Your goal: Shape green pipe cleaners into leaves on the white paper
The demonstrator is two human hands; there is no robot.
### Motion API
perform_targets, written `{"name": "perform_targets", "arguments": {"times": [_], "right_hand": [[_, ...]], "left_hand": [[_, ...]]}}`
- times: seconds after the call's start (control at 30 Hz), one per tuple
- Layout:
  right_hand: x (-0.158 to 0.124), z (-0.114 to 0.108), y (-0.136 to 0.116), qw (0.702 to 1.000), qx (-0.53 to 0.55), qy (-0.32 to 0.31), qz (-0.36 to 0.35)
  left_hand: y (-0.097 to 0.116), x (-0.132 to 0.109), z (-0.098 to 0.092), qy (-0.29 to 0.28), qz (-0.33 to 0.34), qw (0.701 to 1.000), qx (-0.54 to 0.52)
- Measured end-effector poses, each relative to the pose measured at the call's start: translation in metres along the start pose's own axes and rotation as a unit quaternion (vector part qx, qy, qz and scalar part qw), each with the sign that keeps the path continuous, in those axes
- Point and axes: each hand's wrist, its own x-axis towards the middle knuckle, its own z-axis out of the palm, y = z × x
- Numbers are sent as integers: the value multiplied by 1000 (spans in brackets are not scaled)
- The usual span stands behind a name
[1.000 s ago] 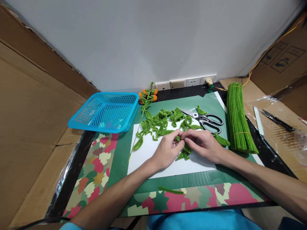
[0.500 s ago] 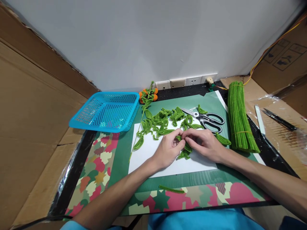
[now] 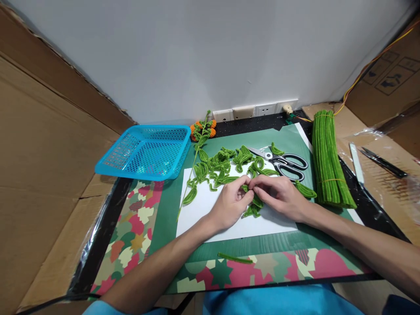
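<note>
My left hand [image 3: 229,203] and my right hand [image 3: 280,197] meet above the white paper [image 3: 203,218], thumbs and fingertips pinched together. Between them is a green pipe cleaner piece [image 3: 245,188], mostly covered by the fingers. Just below the fingertips, more looped green pipe cleaner leaves [image 3: 252,211] show; whether they join the held piece I cannot tell. A pile of similar leaves [image 3: 219,162] spreads behind my hands. Scissors [image 3: 285,164] with black and grey handles lie behind my right hand, with a single leaf [image 3: 305,190] beside that wrist.
At the back left stands a blue plastic basket [image 3: 141,173]. A stem with leaves [image 3: 188,186] and orange flowers [image 3: 212,132] lies beside it. A banded bundle of green pipe cleaners [image 3: 330,162] is on the right, past it tweezers [image 3: 383,162]. One cut strip [image 3: 234,258] lies in front.
</note>
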Motion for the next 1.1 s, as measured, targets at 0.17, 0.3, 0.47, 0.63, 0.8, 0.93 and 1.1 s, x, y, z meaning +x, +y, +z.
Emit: {"name": "perform_targets", "arguments": {"times": [0.17, 0.3, 0.47, 0.63, 0.8, 0.93, 1.1], "right_hand": [[0, 0, 0, 1000, 2, 0, -2], [1, 0, -1, 1000, 5, -3, 1], [0, -1, -1, 1000, 7, -8, 1], [-1, 0, 1, 1000, 6, -3, -7], [0, -1, 0, 1000, 3, -1, -9], [0, -1, -1, 1000, 0, -1, -10], [1, -1, -2, 1000, -5, 0, -16]], "left_hand": [[0, 0, 0, 2, -1, 1000, -3], [-1, 0, 1, 2, 0, 1000, -1], [-1, 0, 0, -1, -1, 1000, 1], [0, 0, 1, -1, -2, 1000, 6], [0, 0, 1, 0, -2, 1000, 17], [0, 0, 0, -2, 3, 1000, 17], [-1, 1, 0, -2, 10, 1000, 16]]}}
